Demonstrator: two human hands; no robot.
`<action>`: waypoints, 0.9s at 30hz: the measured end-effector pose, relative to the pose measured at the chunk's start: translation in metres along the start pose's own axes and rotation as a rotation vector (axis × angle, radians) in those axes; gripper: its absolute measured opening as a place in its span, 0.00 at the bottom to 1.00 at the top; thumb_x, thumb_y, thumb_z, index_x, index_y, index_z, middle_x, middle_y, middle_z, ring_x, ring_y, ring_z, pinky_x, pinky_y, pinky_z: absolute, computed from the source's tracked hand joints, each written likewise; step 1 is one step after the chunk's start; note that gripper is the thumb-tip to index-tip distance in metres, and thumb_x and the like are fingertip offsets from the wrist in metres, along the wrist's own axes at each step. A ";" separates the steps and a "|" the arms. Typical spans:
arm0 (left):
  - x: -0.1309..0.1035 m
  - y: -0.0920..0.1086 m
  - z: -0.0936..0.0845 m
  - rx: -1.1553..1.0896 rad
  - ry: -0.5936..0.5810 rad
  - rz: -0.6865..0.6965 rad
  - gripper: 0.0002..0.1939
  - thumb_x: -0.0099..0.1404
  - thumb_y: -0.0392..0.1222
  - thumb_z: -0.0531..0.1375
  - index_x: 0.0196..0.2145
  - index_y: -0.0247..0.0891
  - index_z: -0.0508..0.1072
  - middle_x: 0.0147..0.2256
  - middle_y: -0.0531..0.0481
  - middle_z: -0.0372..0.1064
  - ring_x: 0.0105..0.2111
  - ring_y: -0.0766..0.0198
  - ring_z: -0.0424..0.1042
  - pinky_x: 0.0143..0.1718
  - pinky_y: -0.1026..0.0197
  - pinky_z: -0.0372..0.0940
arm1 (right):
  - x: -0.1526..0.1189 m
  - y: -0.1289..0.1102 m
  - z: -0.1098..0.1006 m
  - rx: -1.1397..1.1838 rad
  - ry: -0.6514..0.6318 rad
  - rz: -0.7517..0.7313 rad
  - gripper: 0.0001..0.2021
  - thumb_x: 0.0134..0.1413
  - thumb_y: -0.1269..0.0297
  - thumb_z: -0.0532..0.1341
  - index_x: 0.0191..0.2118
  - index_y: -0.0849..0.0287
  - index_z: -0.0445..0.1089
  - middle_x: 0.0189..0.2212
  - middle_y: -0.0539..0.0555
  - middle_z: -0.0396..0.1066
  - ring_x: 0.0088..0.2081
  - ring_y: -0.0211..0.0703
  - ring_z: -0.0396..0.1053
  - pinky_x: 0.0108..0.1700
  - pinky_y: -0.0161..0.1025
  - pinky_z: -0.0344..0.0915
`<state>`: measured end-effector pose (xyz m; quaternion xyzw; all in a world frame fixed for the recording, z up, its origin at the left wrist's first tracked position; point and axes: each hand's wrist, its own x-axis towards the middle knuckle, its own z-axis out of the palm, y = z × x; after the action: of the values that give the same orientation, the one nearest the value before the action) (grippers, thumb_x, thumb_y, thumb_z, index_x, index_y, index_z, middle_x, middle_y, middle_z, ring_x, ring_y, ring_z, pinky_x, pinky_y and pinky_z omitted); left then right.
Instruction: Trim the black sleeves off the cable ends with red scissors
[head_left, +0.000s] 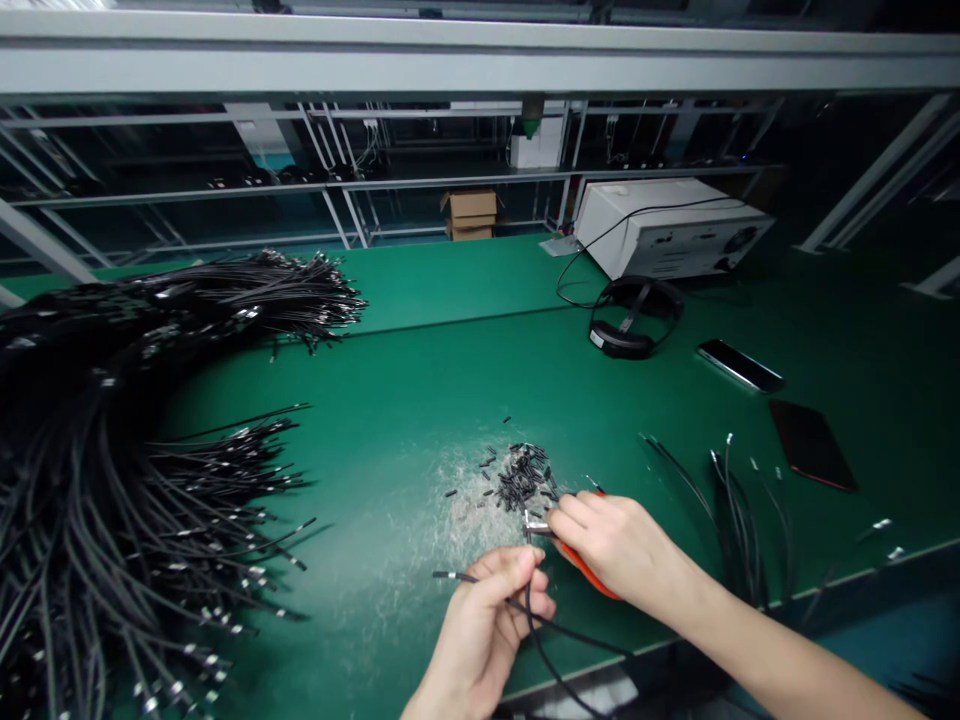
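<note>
My left hand [491, 625] is closed on a black cable [536, 640], pinching it between thumb and fingers. A second cable end with a pale band juts out to the left of that hand. In my right hand [611, 540] are pliers with orange handles [589, 575], the fingers wrapped round them. The metal jaws [537, 526] of the pliers are at the upright tip of the cable, just above my left fingers. Right behind the jaws lies a pile of short black cut pieces [523, 477], with pale, hair-like strands [476, 515] scattered around it.
Large bundles of black cables [112, 420] cover the left side of the green table [390, 390]. More cables [731, 520] lie at the right front edge. Farther back are a black headset [634, 315], a white box-shaped device [667, 230], a phone [739, 365] and a dark flat object [811, 445].
</note>
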<state>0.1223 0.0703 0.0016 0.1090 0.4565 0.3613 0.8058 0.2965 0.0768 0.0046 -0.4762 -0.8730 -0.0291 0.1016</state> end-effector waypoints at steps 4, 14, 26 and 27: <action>0.001 -0.001 -0.001 -0.003 -0.012 -0.013 0.04 0.52 0.33 0.65 0.27 0.28 0.76 0.18 0.51 0.69 0.17 0.71 0.67 0.26 0.65 0.67 | -0.001 0.002 0.001 0.007 0.022 -0.011 0.08 0.59 0.73 0.51 0.29 0.58 0.63 0.26 0.50 0.64 0.28 0.38 0.61 0.27 0.36 0.48; 0.002 -0.004 -0.004 0.015 -0.098 -0.024 0.04 0.53 0.34 0.65 0.28 0.30 0.76 0.20 0.51 0.70 0.18 0.72 0.68 0.27 0.65 0.66 | 0.008 -0.016 -0.014 0.891 0.041 0.402 0.14 0.61 0.56 0.50 0.30 0.59 0.64 0.23 0.47 0.65 0.23 0.33 0.61 0.27 0.30 0.56; -0.002 0.003 -0.008 0.006 -0.038 0.067 0.09 0.50 0.31 0.67 0.29 0.34 0.71 0.33 0.46 0.74 0.40 0.58 0.74 0.39 0.61 0.69 | -0.057 0.110 -0.024 -0.174 0.029 1.277 0.22 0.58 0.48 0.47 0.38 0.60 0.69 0.24 0.61 0.68 0.22 0.48 0.65 0.23 0.41 0.53; 0.000 0.004 -0.009 -0.015 -0.017 0.100 0.09 0.52 0.33 0.66 0.31 0.35 0.71 0.33 0.47 0.74 0.39 0.59 0.74 0.39 0.62 0.69 | -0.063 0.119 -0.027 -0.204 -0.003 1.324 0.22 0.57 0.49 0.47 0.39 0.61 0.69 0.25 0.64 0.69 0.22 0.50 0.66 0.23 0.41 0.53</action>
<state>0.1133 0.0714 -0.0015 0.1287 0.4411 0.4034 0.7913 0.4330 0.0855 0.0125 -0.9187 -0.3894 -0.0426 0.0513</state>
